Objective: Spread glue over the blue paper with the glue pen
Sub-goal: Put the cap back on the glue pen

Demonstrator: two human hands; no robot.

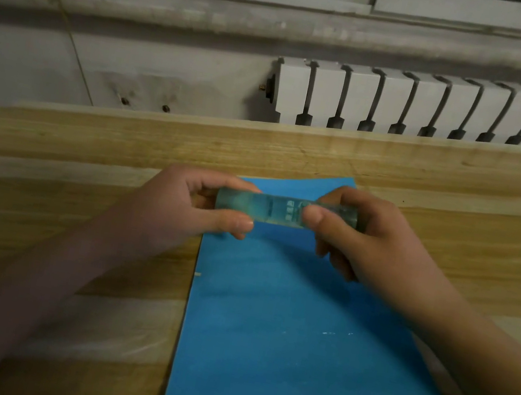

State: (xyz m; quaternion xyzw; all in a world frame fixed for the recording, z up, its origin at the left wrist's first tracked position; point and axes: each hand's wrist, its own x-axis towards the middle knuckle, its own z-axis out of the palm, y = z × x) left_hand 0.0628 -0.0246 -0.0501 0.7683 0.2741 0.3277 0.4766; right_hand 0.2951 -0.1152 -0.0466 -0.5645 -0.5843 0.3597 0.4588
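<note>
A sheet of blue paper [296,343] lies flat on the wooden table [77,200], running from the near edge toward the far side. Above its far end I hold a clear, greenish glue pen [276,209] level, lying left to right. My left hand [188,205] pinches its left end between thumb and fingers. My right hand [360,236] grips its right end, thumb on the near side. Both hands hover just above the paper. A few small pale marks show on the paper right of centre.
A white radiator [442,107] hangs on the wall behind the table's far edge, under a window sill [214,15]. Bare wood lies left and right of the paper. A tiny pale scrap [198,274] sits at the paper's left edge.
</note>
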